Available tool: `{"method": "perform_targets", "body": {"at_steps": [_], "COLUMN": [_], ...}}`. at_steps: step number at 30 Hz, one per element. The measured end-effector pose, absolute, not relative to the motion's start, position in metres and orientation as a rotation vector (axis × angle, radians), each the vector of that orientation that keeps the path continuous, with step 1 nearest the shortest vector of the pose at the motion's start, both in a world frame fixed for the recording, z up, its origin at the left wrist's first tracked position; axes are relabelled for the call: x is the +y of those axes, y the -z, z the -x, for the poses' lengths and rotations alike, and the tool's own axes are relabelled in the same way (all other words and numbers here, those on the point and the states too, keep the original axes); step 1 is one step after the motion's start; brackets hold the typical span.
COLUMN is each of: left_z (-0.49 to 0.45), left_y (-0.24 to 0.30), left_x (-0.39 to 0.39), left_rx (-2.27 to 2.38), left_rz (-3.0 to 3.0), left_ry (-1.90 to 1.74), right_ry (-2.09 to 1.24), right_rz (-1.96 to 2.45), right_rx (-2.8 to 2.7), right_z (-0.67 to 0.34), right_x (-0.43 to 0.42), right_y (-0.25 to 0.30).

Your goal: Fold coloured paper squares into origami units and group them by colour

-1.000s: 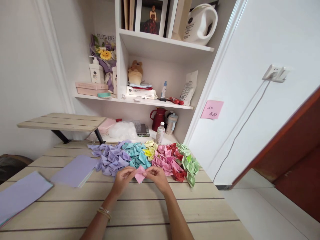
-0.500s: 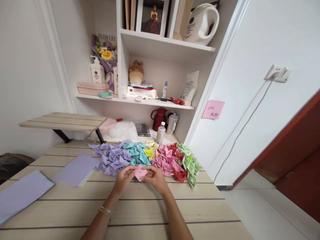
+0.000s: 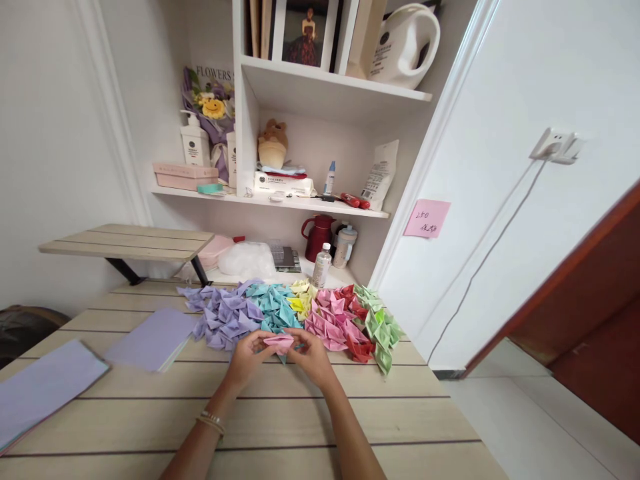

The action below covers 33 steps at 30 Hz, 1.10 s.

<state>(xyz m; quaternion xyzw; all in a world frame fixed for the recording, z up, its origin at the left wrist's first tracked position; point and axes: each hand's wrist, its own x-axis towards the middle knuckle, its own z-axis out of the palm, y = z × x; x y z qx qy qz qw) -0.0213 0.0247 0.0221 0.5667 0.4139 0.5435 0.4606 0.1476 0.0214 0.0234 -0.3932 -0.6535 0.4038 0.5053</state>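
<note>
Both hands meet over the wooden table [image 3: 280, 427] and pinch a small folded pink paper piece [image 3: 280, 343] between their fingertips. My left hand [image 3: 249, 360] grips its left side, my right hand [image 3: 311, 357] its right side. The piece now looks flattened and narrow. Just behind the hands lies a spread of folded paper shapes: purple [image 3: 223, 313], teal [image 3: 273, 305], yellow [image 3: 300, 301], pink [image 3: 333, 323], red [image 3: 357, 337] and green [image 3: 380, 327].
Two stacks of purple paper sheets lie at the left, one [image 3: 153, 340] near the pile and one [image 3: 45, 387] at the table's edge. A shelf unit [image 3: 320, 93] behind holds bottles, a red jug [image 3: 316, 238] and a water bottle [image 3: 321, 265]. A small raised shelf [image 3: 125, 240] stands at back left.
The pink piece has gone from an open diamond shape to a narrower, flatter fold as both hands pressed inwards. The hands stayed in place over the table.
</note>
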Motion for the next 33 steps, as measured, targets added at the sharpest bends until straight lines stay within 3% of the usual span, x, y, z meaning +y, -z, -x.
{"method": "perform_targets", "body": {"at_steps": [18,33], "left_z": [0.02,0.021], "left_y": [-0.019,-0.016], "left_x": [0.028,0.028], "left_rx": [0.998,0.955], "left_rz": [-1.285,-1.6], "left_ry": [-1.349,-1.385], "right_ry": [-1.198,-1.119], "right_rz": [0.82,0.771], "right_rx": [-1.352,-1.401], "right_z": [-0.145,-0.143], "right_x": [0.023,0.02], "right_y": [-0.023,-0.024]}}
